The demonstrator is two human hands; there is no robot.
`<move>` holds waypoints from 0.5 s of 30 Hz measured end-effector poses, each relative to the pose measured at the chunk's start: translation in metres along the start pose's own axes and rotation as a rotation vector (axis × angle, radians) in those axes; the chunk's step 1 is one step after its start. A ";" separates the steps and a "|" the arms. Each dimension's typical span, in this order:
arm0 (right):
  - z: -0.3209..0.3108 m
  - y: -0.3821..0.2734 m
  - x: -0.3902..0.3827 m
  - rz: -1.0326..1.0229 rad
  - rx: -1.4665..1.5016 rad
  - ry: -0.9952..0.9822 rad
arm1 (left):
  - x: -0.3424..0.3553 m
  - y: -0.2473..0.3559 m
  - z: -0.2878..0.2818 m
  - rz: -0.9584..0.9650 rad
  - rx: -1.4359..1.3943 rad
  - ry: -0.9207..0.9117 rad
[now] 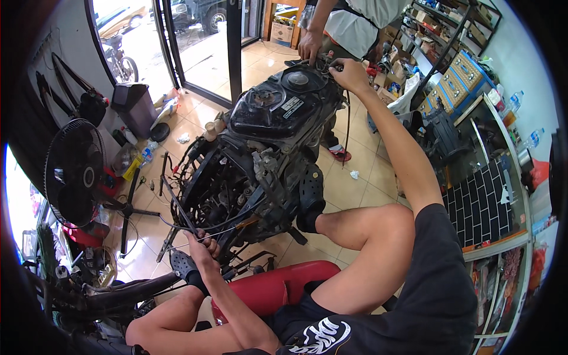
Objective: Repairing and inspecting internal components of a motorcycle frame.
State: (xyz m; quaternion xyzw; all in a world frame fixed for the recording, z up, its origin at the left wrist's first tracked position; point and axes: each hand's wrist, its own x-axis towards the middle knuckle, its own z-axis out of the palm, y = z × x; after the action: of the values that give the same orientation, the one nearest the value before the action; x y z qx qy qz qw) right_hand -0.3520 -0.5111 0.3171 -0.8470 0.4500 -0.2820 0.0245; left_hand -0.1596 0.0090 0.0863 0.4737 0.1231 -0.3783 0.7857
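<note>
A partly stripped motorcycle (pixel 254 171) stands in front of me, its frame, wiring and engine parts bare. The black fuel tank (pixel 266 115) sits on top. My left hand (pixel 203 251) is low at the near left of the frame, fingers curled round a thin grey cable or rod. With my arm stretched out, my right hand (pixel 350 75) reaches the far right end of the tank; its fingers are closed at the metal parts there, and what they grip is hidden. A co-worker's hand (pixel 310 46) touches the same end.
I straddle a red seat-like piece (pixel 278 288). A black standing fan (pixel 74 177) and a grey bin (pixel 133 109) are at the left. A glass display counter (pixel 485 201) lines the right, with cluttered shelves (pixel 444 35) beyond. A glass door (pixel 201 53) opens at the back.
</note>
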 end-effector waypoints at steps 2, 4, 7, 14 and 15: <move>-0.001 -0.002 -0.005 -0.012 -0.021 -0.001 | 0.001 -0.001 0.002 0.001 -0.009 -0.004; -0.002 -0.003 -0.005 -0.016 -0.045 0.010 | 0.003 -0.002 0.003 -0.003 -0.003 -0.014; -0.002 -0.005 0.000 0.071 -0.069 -0.038 | 0.004 -0.003 0.003 -0.010 0.003 -0.031; 0.010 -0.019 0.004 0.049 -0.298 -0.004 | 0.007 -0.006 -0.001 -0.011 -0.045 -0.066; 0.011 -0.021 0.002 0.027 -0.310 -0.019 | 0.007 -0.006 -0.002 -0.027 -0.061 -0.052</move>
State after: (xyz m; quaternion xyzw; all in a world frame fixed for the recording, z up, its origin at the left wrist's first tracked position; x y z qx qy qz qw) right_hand -0.3301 -0.5022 0.3147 -0.8372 0.4992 -0.2006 -0.0984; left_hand -0.1587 0.0058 0.0768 0.4379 0.1204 -0.3970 0.7976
